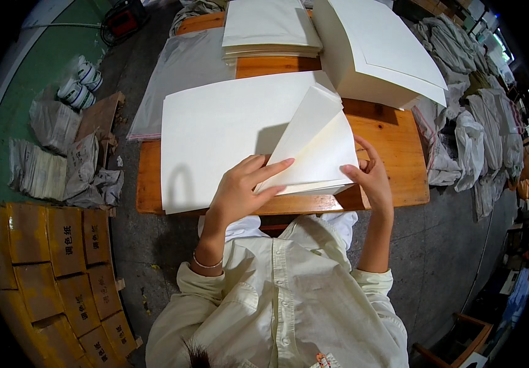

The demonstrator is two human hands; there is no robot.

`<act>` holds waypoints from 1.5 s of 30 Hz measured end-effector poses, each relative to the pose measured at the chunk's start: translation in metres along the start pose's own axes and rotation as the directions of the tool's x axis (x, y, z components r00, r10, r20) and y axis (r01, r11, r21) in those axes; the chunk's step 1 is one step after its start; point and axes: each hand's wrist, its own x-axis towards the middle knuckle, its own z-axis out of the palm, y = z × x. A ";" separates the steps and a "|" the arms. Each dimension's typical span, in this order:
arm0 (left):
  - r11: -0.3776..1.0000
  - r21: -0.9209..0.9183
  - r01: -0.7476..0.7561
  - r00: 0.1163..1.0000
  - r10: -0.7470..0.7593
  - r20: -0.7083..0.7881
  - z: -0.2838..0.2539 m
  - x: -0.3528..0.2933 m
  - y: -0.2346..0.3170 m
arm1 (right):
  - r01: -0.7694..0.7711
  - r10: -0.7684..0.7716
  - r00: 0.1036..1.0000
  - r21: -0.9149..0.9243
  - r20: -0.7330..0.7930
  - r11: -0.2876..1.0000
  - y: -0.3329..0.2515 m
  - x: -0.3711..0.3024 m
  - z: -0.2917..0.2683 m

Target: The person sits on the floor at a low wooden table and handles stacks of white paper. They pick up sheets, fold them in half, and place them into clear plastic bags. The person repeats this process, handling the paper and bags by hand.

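A stack of large white paper sheets (215,132) lies near the front edge of the wooden table. At its right part, some sheets form a folded-over flap (316,144), turned up at an angle. My left hand (243,184) rests at the flap's left side, fingers stretched apart, with the index finger and thumb on the paper. On the other side my right hand (372,175) pinches the right edge of the turned sheets, its thumb on top and its other fingers at the edge. How many layers it grips is hidden.
Another paper stack (270,30) stands at the back of the wooden table (393,153), beside a tall folded stack (387,49). Clear plastic wrap (181,73) lies at the back left. Cardboard boxes (68,239) stand at left; cloth-like bundles (485,116) are piled at right.
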 end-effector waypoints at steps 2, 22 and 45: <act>0.988 -0.084 0.127 0.991 -0.129 -0.024 0.000 -0.003 0.001 | 0.003 -0.007 0.999 0.099 0.034 0.995 -0.002 -0.002 -0.004; 0.976 -0.110 0.190 0.979 -0.196 -0.047 0.001 -0.003 0.002 | 0.008 -0.011 0.994 0.027 0.107 1.000 -0.003 -0.004 -0.011; 0.989 -0.136 0.064 0.993 -0.076 -0.087 0.002 -0.001 0.003 | 0.029 -0.033 0.990 0.029 0.135 0.999 -0.001 -0.002 -0.014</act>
